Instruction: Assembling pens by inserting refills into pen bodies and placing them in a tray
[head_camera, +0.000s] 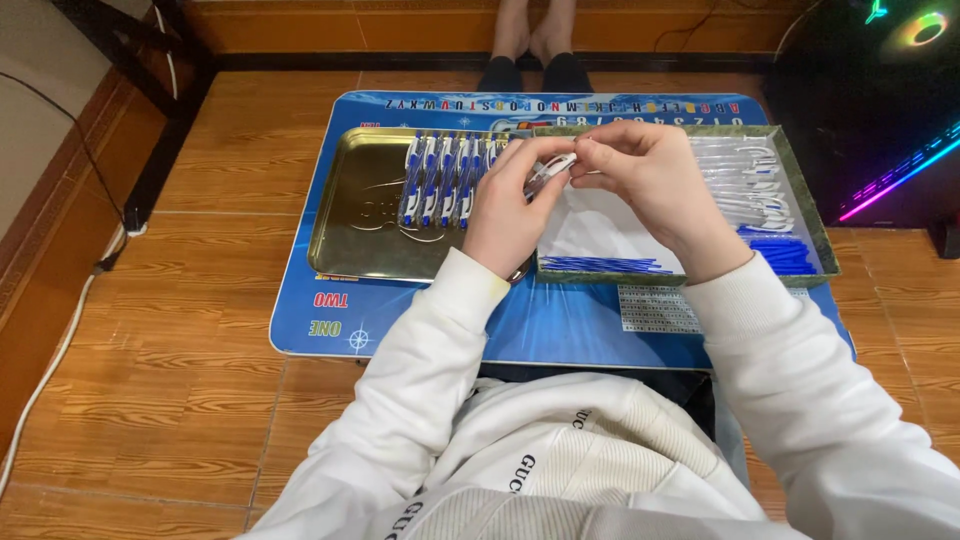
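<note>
My left hand (510, 210) and my right hand (655, 185) meet above a small blue table (400, 320), both pinching a clear and white pen part (550, 170) between the fingertips. Left of my hands lies a gold metal tray (350, 215) holding a row of several blue and white pens (445, 180). Under my right hand sits a green-rimmed tray (825, 240) lined with white paper, carrying clear pen barrels (745, 185) at its right and blue refills (600, 265) along its front edge.
The table stands on an orange wood-pattern floor (150, 380). A person's bare feet (535, 35) show beyond the table's far edge. A white cable (60, 350) runs along the left wall. A dark case with coloured lights (890, 110) stands at the right.
</note>
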